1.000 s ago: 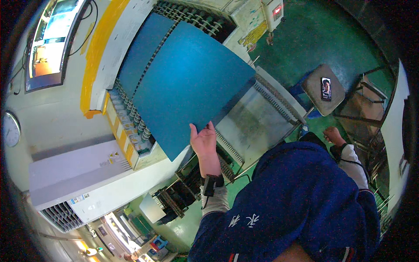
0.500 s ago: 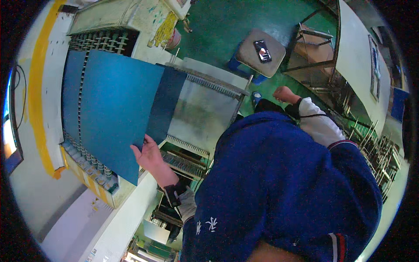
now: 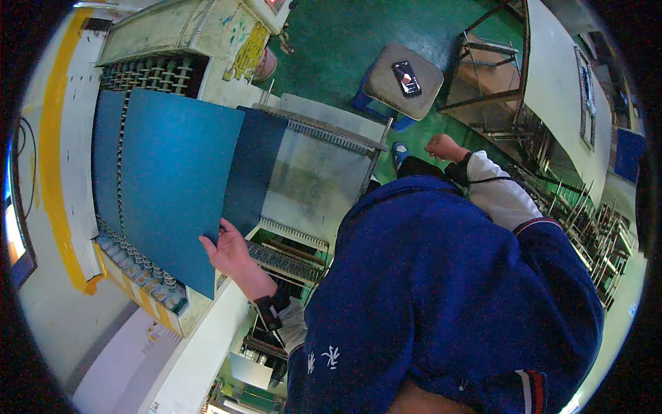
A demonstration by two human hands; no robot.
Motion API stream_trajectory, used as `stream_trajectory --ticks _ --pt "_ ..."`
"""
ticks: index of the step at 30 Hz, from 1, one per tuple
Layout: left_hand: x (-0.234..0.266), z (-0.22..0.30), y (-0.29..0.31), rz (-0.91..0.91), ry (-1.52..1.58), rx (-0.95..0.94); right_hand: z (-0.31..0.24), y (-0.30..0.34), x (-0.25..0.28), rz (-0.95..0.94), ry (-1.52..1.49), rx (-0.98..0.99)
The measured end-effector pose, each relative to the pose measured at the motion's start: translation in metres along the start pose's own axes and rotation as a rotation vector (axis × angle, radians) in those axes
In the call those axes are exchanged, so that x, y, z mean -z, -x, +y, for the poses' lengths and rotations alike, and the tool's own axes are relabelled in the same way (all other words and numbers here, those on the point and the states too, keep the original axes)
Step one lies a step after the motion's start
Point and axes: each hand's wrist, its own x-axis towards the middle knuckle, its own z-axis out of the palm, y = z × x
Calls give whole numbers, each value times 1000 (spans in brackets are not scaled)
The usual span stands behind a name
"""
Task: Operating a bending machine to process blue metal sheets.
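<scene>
My left hand is at the right edge of a large, flat blue sheet. Its thumb lies over the sheet near that edge, and the other fingers are partly hidden. This sheet lies slanted over a machine's roller bed, its near corner jutting past the bed's side. Under its right side a darker blue sheet shows, and another blue strip is visible to its left. Out to the right, away from the machine, my right hand is curled closed, with nothing visible in it.
Rows of rollers line the machine's far end. Beside the sheets stands a pale rack with toothed bars. A phone lies on a stool on the green floor. Metal racks stand at the right, and a screen at far left.
The view has shifted slightly. My left hand stays at the blue sheet's edge, and my right hand remains curled at my right side.
</scene>
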Motion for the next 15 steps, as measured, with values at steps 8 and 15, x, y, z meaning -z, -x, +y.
stream_trajectory --ticks 8,15 --pt "-7 -1 0 -38 39 25 -8 2 0 4 -18 -36" --pt "-6 2 -5 -31 1 -1 -15 7 2 7 0 -59"
